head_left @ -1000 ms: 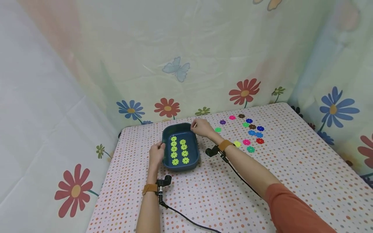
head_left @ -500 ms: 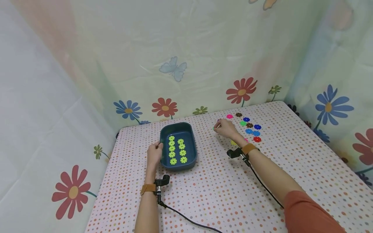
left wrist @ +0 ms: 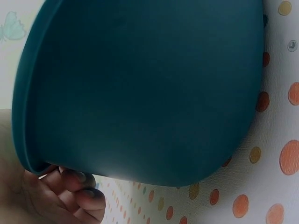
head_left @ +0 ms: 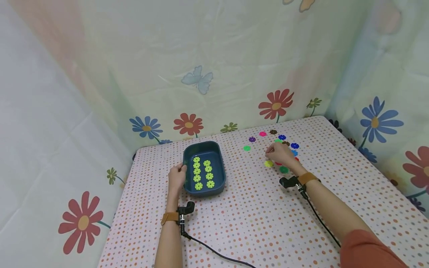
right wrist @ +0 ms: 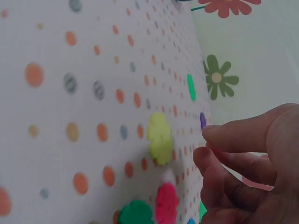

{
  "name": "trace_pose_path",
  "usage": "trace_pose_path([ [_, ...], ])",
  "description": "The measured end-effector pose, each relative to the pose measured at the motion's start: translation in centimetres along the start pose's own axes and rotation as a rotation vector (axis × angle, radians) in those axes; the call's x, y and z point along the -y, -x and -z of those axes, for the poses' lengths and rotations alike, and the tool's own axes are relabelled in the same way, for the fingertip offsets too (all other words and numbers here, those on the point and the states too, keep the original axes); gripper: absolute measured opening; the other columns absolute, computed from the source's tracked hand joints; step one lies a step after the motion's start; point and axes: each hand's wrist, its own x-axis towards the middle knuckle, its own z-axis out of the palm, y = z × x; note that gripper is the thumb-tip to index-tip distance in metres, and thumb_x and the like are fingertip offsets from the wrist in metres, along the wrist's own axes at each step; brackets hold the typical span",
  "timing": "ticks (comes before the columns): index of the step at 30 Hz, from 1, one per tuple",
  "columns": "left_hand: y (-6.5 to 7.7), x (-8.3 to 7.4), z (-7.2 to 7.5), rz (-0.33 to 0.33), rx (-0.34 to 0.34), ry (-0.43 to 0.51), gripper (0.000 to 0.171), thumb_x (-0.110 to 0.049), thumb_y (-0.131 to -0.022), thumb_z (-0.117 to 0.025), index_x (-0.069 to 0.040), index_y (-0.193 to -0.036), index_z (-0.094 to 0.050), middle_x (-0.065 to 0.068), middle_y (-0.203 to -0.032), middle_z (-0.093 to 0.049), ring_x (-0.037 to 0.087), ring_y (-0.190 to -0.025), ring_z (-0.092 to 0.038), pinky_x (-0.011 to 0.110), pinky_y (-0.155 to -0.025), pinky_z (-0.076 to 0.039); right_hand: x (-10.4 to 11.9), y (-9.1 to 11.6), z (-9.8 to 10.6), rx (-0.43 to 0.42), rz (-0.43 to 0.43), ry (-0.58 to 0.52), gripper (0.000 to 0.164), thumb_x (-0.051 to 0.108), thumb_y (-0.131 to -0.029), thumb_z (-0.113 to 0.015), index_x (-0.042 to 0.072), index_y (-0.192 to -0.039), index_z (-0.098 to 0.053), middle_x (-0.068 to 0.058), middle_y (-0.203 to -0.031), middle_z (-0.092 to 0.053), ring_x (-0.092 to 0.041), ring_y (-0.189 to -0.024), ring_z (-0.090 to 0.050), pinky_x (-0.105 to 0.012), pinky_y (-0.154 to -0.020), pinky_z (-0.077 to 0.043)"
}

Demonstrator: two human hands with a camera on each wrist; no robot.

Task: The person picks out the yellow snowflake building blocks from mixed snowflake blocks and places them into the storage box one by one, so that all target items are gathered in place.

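Observation:
My left hand [head_left: 176,178] grips the left rim of a dark blue rectangular tub [head_left: 206,147], fingers curled at its edge, as the left wrist view also shows. Inside the tub lie two columns of yellow-green flower-shaped discs [head_left: 197,171]. On the right, my right hand [head_left: 280,154] hovers over loose discs of the same shape, holding nothing. In the right wrist view its thumb [right wrist: 233,138] and forefinger are slightly apart, close to a yellow disc [right wrist: 160,138]. Below that lie a pink disc [right wrist: 167,204] and a green disc [right wrist: 136,213]. The right hand hides part of the group in the head view.
A dotted cloth covers the table [head_left: 234,223]. Purple [head_left: 252,139], light green [head_left: 247,148], brown [head_left: 273,131] and dark blue discs [head_left: 295,145] lie around the right hand. A flower-printed curtain [head_left: 151,93] stands behind. Cables [head_left: 214,253] trail from both wrist cameras.
My right hand has left the tub's right rim and moved right, past the light green disc, to over the loose discs. The left hand has stayed on the tub.

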Motion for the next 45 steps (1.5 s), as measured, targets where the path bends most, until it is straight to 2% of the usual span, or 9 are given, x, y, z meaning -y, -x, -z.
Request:
trace_pose_path([
  [8, 0.1, -0.2, 0.3, 0.008, 0.006, 0.02, 0.046, -0.024, -0.109, -0.047, 0.0, -0.148, -0.049, 0.02, -0.143, -0.056, 0.033, -0.13, -0.054, 0.048, -0.106, -0.044, -0.7, 0.9, 0.3, -0.011, -0.006, 0.043, 0.026, 0.017, -0.093, -0.069, -0.005, -0.106, -0.072, -0.018, -0.097, -0.07, -0.023, -0.076, -0.063, -0.034, -0.064, -0.051],
  [14, 0.2, -0.3, 0.3, 0.009, 0.004, 0.019, 0.045, -0.025, -0.109, -0.047, -0.001, -0.147, -0.05, 0.019, -0.14, -0.058, 0.031, -0.126, -0.056, 0.048, -0.105, -0.046, -0.8, 1.1, 0.5, 0.068, -0.018, 0.074, 0.025, 0.023, -0.091, -0.074, -0.001, -0.098, -0.072, -0.01, -0.085, -0.069, -0.018, -0.067, -0.058, -0.03, -0.058, -0.047],
  [18, 0.2, -0.4, 0.3, 0.019, -0.001, 0.014, 0.045, -0.025, -0.109, -0.048, -0.001, -0.147, -0.052, 0.019, -0.139, -0.058, 0.031, -0.125, -0.056, 0.048, -0.105, -0.046, -0.7, 1.3, 0.5, 0.128, -0.017, 0.111, 0.027, 0.027, -0.087, -0.08, 0.002, -0.094, -0.071, -0.008, -0.086, -0.066, -0.019, -0.068, -0.056, -0.031, -0.058, -0.046],
  [22, 0.2, -0.3, 0.3, 0.021, 0.004, 0.013, 0.045, -0.025, -0.109, -0.048, -0.001, -0.146, -0.052, 0.019, -0.138, -0.059, 0.031, -0.124, -0.057, 0.048, -0.103, -0.047, -0.8, 1.4, 0.2, 0.133, -0.013, 0.119, 0.027, 0.025, -0.085, -0.082, 0.002, -0.093, -0.07, -0.01, -0.086, -0.065, -0.02, -0.069, -0.055, -0.032, -0.06, -0.045],
  [28, 0.0, -0.1, 0.1, 0.016, 0.009, 0.013, 0.046, -0.025, -0.108, -0.048, 0.0, -0.147, -0.051, 0.02, -0.142, -0.057, 0.031, -0.128, -0.055, 0.047, -0.104, -0.046, -0.9, 1.4, -0.2, 0.118, 0.014, 0.111, 0.032, 0.021, -0.085, -0.082, -0.002, -0.1, -0.065, -0.013, -0.093, -0.065, -0.022, -0.074, -0.056, -0.034, -0.064, -0.047],
  [31, -0.1, 0.0, 0.0, 0.01, 0.004, 0.014, 0.046, -0.026, -0.108, -0.049, 0.0, -0.146, -0.051, 0.019, -0.141, -0.057, 0.03, -0.128, -0.055, 0.047, -0.103, -0.047, -0.8, 1.4, -0.3, 0.12, 0.03, 0.098, 0.034, 0.019, -0.085, -0.082, -0.002, -0.103, -0.063, -0.011, -0.089, -0.063, -0.021, -0.073, -0.055, -0.033, -0.063, -0.046],
  [36, 0.0, 0.1, 0.1, -0.019, 0.001, 0.009, 0.045, -0.024, -0.108, -0.049, 0.0, -0.146, -0.052, 0.02, -0.139, -0.058, 0.029, -0.122, -0.058, 0.046, -0.097, -0.049, -0.6, 1.3, -0.2, 0.128, 0.023, 0.035, 0.022, 0.01, -0.087, -0.075, 0.0, -0.103, -0.063, -0.008, -0.08, -0.06, -0.02, -0.067, -0.054, -0.033, -0.06, -0.044],
  [40, -0.1, 0.2, 0.1, -0.027, 0.003, 0.004, 0.046, -0.024, -0.108, -0.049, 0.001, -0.146, -0.051, 0.02, -0.14, -0.058, 0.03, -0.122, -0.057, 0.047, -0.097, -0.049, -0.6, 1.1, -0.1, 0.099, 0.015, 0.0, 0.012, 0.004, -0.091, -0.065, -0.001, -0.102, -0.065, -0.012, -0.088, -0.062, -0.023, -0.073, -0.056, -0.033, -0.06, -0.046],
  [45, -0.2, 0.2, 0.0, -0.023, 0.006, 0.002, 0.046, -0.026, -0.108, -0.049, 0.0, -0.146, -0.052, 0.02, -0.14, -0.058, 0.03, -0.124, -0.057, 0.048, -0.099, -0.048, 0.1, 0.5, 0.4, 0.062, 0.013, -0.026, 0.017, 0.008, -0.095, -0.062, -0.002, -0.107, -0.067, -0.017, -0.097, -0.066, -0.024, -0.077, -0.059, -0.033, -0.06, -0.048],
])
